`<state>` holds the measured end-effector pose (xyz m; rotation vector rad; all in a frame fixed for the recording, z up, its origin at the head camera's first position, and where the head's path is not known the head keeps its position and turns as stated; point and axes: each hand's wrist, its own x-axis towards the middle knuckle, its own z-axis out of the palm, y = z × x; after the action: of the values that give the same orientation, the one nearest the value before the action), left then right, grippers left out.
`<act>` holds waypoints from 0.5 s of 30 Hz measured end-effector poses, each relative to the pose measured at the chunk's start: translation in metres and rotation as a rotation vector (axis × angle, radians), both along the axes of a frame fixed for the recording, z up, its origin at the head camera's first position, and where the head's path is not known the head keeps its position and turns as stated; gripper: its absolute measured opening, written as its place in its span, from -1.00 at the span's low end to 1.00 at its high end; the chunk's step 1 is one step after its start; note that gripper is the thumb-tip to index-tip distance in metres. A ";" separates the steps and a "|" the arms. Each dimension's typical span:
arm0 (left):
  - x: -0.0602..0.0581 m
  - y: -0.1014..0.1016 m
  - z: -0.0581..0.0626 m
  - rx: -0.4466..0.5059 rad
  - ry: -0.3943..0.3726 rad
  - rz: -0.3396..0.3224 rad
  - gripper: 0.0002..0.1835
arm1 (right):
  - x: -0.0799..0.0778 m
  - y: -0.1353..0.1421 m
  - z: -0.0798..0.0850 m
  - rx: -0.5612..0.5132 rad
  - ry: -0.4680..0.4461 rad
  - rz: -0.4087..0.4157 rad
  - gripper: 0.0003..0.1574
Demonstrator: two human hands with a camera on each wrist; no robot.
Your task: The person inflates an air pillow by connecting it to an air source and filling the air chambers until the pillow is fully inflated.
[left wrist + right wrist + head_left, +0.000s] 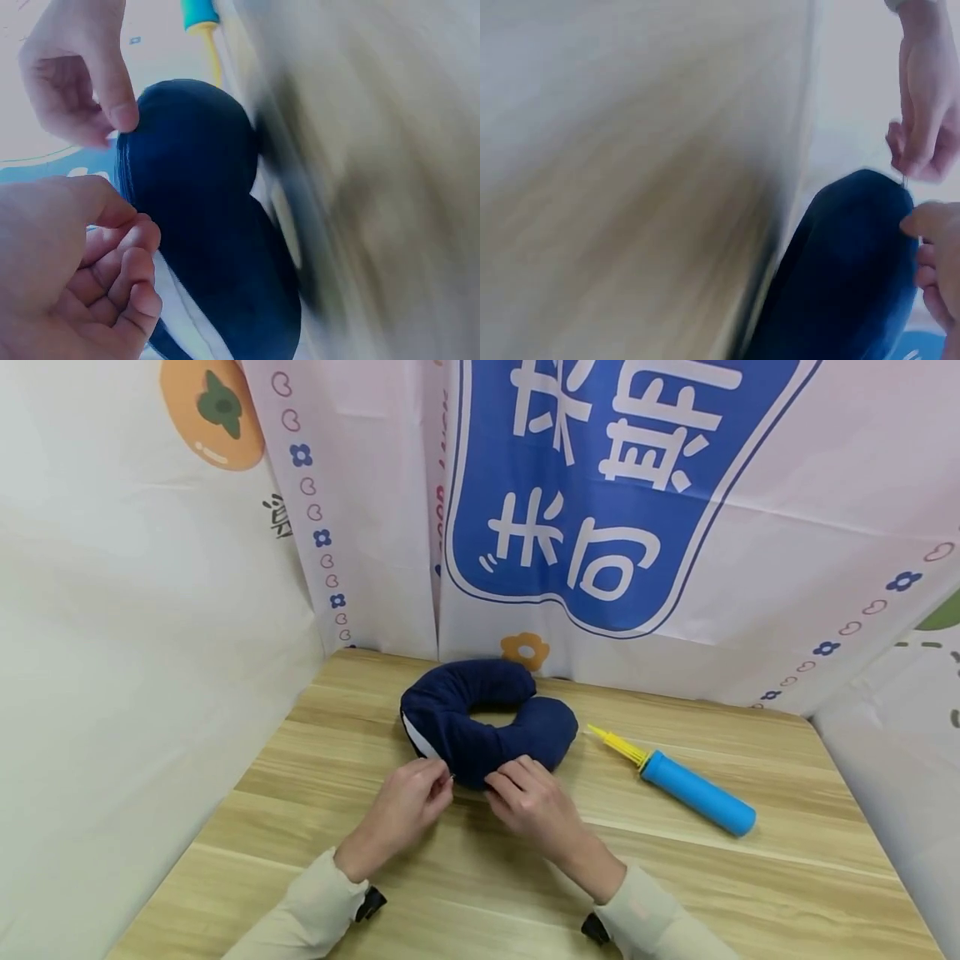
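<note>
A navy U-shaped neck pillow [547,731] lies on the wooden table, its opening toward the right. Along its outer left edge the zipper is partly undone, and a strip of white inner [420,739] shows through the gap. My left hand [408,797] pinches the small zipper pull [905,181] at the near end of that gap. Just to the right, my right hand [534,800] pinches the zipped seam of the cover between thumb and fingers. In the left wrist view the seam [126,169] runs between both hands.
A blue hand pump [697,792] with a yellow nozzle [618,743] lies on the table [480,893] right of the pillow, nozzle toward it. Printed white cloth [375,527] hangs behind the table and along its sides.
</note>
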<state>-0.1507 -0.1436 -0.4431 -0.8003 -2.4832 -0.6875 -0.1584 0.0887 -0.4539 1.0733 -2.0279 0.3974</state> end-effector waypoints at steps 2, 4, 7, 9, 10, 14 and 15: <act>0.000 0.002 0.003 0.017 0.028 -0.022 -0.74 | 0.001 -0.007 0.005 0.014 0.016 -0.011 -0.68; 0.000 0.004 0.005 0.023 0.072 -0.046 -0.74 | 0.001 -0.013 0.009 0.035 0.014 -0.032 -0.66; -0.001 0.007 0.006 0.017 0.150 -0.075 -0.77 | -0.002 -0.017 0.012 0.051 -0.015 -0.060 -0.73; -0.002 0.007 0.004 0.018 0.190 -0.080 -0.78 | -0.003 -0.018 0.012 0.046 -0.030 -0.055 -0.77; -0.002 0.006 0.003 0.021 0.203 -0.082 -0.79 | -0.004 -0.018 0.011 0.043 -0.027 -0.048 -0.78; -0.004 0.001 0.002 0.053 0.217 -0.061 -0.80 | -0.004 -0.017 0.011 0.022 -0.033 -0.026 -0.80; -0.005 -0.001 0.001 0.062 0.215 -0.052 -0.80 | -0.003 -0.016 0.011 0.017 -0.038 -0.022 -0.81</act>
<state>-0.1552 -0.1451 -0.4418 -0.8697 -2.2458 -0.6564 -0.1617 0.0724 -0.4425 1.0606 -2.0781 0.3922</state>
